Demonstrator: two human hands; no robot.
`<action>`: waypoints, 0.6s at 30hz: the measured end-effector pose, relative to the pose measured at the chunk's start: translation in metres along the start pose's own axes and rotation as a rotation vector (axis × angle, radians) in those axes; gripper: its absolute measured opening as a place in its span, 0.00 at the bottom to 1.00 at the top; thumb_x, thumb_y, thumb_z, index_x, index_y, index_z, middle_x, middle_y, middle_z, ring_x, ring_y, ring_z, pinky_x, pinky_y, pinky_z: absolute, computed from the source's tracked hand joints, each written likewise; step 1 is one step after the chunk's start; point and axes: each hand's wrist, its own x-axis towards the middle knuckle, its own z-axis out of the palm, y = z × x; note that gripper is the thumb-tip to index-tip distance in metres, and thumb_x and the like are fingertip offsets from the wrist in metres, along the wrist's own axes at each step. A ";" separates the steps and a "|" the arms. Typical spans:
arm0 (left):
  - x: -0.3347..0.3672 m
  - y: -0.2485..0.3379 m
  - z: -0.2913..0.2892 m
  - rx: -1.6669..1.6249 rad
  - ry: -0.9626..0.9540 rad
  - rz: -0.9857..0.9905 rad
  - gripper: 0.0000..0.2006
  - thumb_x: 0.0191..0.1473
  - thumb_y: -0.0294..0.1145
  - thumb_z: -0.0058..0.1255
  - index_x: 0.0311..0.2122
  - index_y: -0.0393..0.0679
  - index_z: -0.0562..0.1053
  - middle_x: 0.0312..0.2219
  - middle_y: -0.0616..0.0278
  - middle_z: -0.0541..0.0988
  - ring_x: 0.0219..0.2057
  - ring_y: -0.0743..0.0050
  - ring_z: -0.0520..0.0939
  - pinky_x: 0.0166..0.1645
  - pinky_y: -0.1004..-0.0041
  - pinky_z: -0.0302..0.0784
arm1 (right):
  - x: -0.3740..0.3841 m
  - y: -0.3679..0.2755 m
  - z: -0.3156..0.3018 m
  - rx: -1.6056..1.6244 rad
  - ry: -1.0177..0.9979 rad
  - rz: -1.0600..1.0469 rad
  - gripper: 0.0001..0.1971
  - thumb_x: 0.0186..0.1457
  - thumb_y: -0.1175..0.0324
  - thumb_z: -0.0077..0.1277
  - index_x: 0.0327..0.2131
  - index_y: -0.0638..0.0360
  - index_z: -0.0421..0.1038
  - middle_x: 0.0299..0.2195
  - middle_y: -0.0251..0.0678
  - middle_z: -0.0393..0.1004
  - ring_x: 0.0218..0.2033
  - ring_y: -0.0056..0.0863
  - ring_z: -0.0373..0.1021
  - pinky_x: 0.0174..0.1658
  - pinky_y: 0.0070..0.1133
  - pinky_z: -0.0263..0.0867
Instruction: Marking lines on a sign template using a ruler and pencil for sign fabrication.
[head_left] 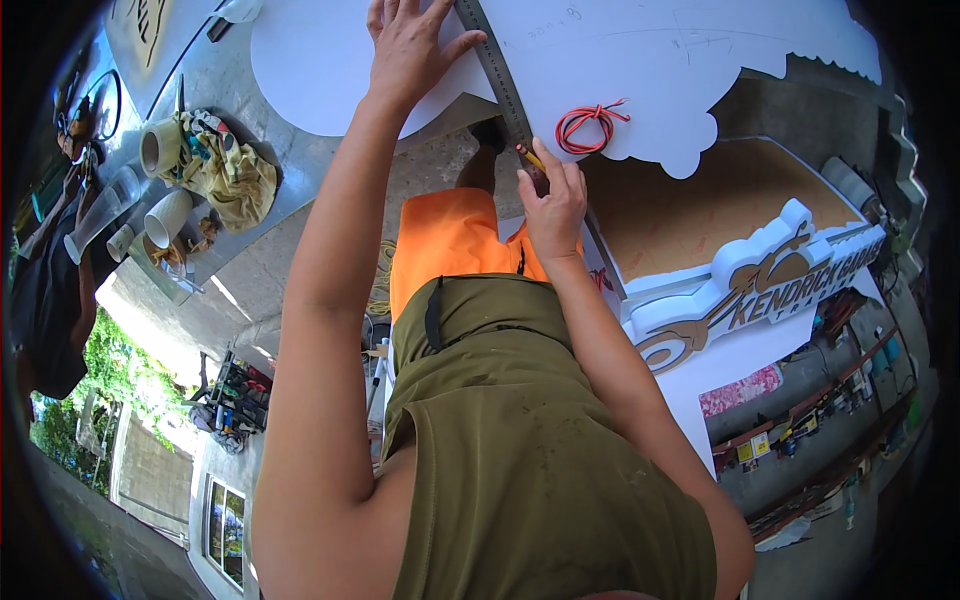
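Note:
A long steel ruler (505, 92) lies slantwise over a white sheet (620, 70) with wavy cut edges. My left hand (412, 48) rests on the sheet left of the ruler. Its fingers are spread and the thumb reaches toward the ruler's edge. At the ruler's near end, my right hand (556, 205) is closed around a yellow pencil (530, 156), whose tip points toward the ruler. Just right of the ruler, a tied coil of red and black wire (585, 130) sits on the sheet. Faint pencil marks show on its far part.
A brown board (690, 205) and a white raised-letter sign (770, 285) stand at the right. On the left metal table (310, 170) are a crumpled cloth (235, 185), a tape roll (160, 148) and cups (166, 218). Tools hang or lie at the far right.

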 end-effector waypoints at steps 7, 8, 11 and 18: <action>-0.003 -0.014 0.015 -0.009 0.065 0.040 0.42 0.53 0.52 0.66 0.71 0.59 0.62 0.72 0.51 0.54 0.73 0.46 0.52 0.75 0.44 0.42 | -0.001 -0.001 0.001 -0.015 0.011 -0.021 0.29 0.51 0.70 0.65 0.59 0.43 0.76 0.31 0.32 0.67 0.36 0.35 0.68 0.47 0.34 0.66; -0.002 -0.012 0.013 -0.021 0.094 0.067 0.42 0.53 0.52 0.66 0.71 0.59 0.62 0.72 0.51 0.54 0.73 0.46 0.52 0.75 0.44 0.42 | -0.001 0.000 0.001 -0.017 0.010 -0.017 0.29 0.51 0.70 0.65 0.59 0.43 0.76 0.30 0.32 0.67 0.36 0.35 0.68 0.47 0.34 0.66; -0.001 -0.003 0.003 -0.006 0.003 0.011 0.42 0.53 0.51 0.66 0.71 0.58 0.62 0.72 0.52 0.54 0.73 0.46 0.52 0.74 0.43 0.42 | 0.000 0.000 -0.001 -0.031 0.003 -0.013 0.29 0.51 0.69 0.65 0.60 0.44 0.75 0.31 0.33 0.68 0.36 0.35 0.69 0.47 0.34 0.66; -0.001 -0.005 0.007 -0.063 0.068 0.050 0.42 0.53 0.51 0.66 0.71 0.59 0.62 0.72 0.52 0.54 0.74 0.47 0.51 0.75 0.43 0.41 | 0.005 -0.011 -0.018 0.016 -0.063 0.140 0.31 0.53 0.67 0.66 0.61 0.55 0.70 0.38 0.39 0.79 0.40 0.42 0.73 0.51 0.38 0.66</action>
